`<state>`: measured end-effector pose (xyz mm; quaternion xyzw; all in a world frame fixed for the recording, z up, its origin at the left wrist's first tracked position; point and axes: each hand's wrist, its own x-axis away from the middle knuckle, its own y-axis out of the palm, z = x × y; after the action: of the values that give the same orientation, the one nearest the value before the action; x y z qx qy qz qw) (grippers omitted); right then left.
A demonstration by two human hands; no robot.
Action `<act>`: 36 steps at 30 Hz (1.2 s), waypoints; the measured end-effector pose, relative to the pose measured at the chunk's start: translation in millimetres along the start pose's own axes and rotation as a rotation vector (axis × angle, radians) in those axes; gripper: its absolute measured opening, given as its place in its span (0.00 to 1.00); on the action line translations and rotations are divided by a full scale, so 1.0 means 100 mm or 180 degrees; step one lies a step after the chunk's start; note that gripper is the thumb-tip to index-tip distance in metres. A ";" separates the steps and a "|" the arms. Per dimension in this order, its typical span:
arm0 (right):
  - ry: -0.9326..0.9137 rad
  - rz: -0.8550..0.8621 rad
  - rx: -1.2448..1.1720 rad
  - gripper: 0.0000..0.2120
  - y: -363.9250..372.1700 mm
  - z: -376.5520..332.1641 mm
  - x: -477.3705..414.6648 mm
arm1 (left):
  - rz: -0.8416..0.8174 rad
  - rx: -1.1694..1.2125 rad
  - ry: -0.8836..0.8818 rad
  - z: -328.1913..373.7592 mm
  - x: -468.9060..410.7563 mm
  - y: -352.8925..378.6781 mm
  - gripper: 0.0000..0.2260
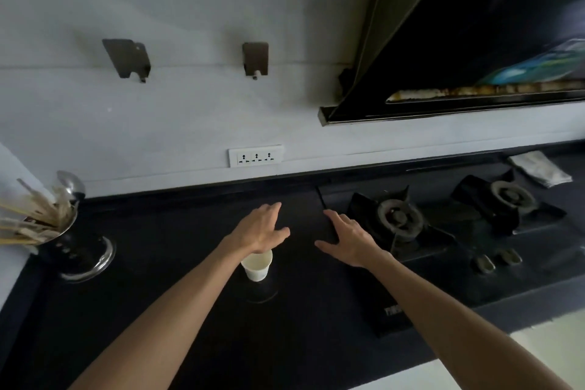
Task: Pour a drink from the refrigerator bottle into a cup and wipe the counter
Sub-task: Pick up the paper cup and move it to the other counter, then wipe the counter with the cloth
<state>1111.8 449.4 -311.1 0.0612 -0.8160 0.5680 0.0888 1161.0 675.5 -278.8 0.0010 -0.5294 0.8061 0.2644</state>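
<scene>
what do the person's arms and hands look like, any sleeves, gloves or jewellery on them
Both arms are bare as far as the frame shows, with no sleeves in view. The left hand and right hand wear no gloves, and no watch, bracelet or ring shows on either.

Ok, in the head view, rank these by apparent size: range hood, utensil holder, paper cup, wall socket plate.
1. range hood
2. utensil holder
3. paper cup and socket plate: about alike. The cup sits nearer and is partly under the left hand.
</scene>
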 end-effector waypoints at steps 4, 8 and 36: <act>0.0015 0.0240 0.0544 0.40 -0.34 0.30 0.21 | 0.0057 -0.0543 0.0265 0.46 -0.06 0.01 0.32; 0.0106 0.0449 0.0724 0.37 -0.60 0.61 0.51 | 0.0098 -0.0928 0.0534 0.96 -0.12 0.08 0.32; 0.1471 0.1142 0.0511 0.34 -1.42 3.54 3.82 | -0.0081 -0.1667 0.1890 4.84 0.40 1.77 0.31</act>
<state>740.2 68.8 -219.2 -0.2079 -0.7244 0.6362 0.1653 916.4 226.3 -206.1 -0.2930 -0.6175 0.6058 0.4073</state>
